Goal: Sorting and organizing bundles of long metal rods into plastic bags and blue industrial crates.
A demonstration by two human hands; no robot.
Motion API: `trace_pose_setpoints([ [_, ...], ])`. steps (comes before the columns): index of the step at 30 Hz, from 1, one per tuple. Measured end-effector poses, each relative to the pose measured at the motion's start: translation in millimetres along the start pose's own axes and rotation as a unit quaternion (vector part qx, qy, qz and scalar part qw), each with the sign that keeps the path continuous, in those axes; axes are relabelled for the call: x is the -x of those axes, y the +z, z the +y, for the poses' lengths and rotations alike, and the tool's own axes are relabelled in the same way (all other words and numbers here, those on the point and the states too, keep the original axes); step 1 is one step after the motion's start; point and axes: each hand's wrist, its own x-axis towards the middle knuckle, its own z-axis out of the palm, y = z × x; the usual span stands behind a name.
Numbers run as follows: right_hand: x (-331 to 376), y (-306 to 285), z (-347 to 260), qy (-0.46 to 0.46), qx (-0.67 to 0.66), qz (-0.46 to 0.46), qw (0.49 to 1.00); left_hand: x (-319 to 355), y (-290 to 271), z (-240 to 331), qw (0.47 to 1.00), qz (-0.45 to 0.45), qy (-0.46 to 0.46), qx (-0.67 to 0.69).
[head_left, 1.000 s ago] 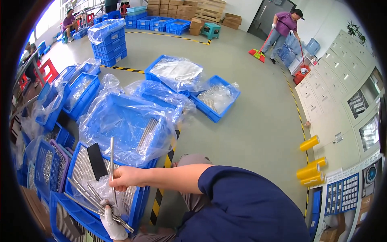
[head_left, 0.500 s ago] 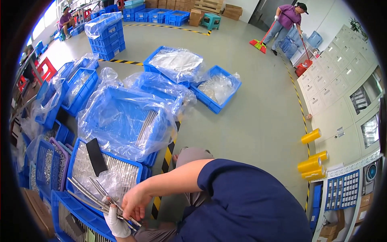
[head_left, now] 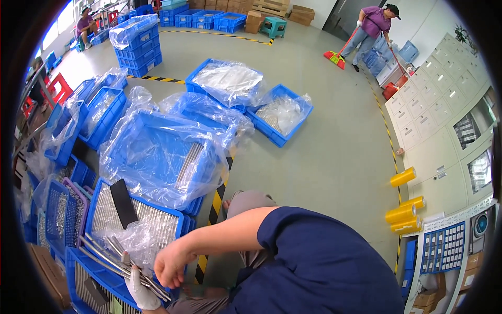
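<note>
My left hand, in a white glove, is closed around a loose bundle of thin silvery metal rods. The rods fan out to the upper left over a blue crate. Close by on the right is my bare right hand, its fingers curled downward beside the rods' near ends. Whatever those fingers may hold is hidden. Beyond the hands, a blue crate contains rows of similar rods, with crumpled clear plastic and a black strip lying on top.
Another blue crate of rods stands at the lower left. Ahead, a large plastic-lined crate holds a few rods along one side. Baskets of small parts sit left. Cabinets line the right; a person sweeps far off.
My left hand and the rod bundle have shifted slightly to the left. My right hand has moved a little left too, its fingers now more curled and drawn apart from the bundle.
</note>
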Motion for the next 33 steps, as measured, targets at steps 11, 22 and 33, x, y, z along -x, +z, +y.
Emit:
trace_pose_setpoints([
  [11,26,-59,-36,-0.21,-0.109,0.304,0.923,13,29,-11,0.992,-0.087,-0.08,-0.049],
  [22,44,-55,-40,-0.263,-0.081,0.249,0.928,11,53,-19,0.975,-0.136,-0.136,-0.11],
  [33,53,-59,-44,-0.227,-0.073,0.253,0.938,10,43,-19,0.978,-0.114,-0.141,-0.107],
])
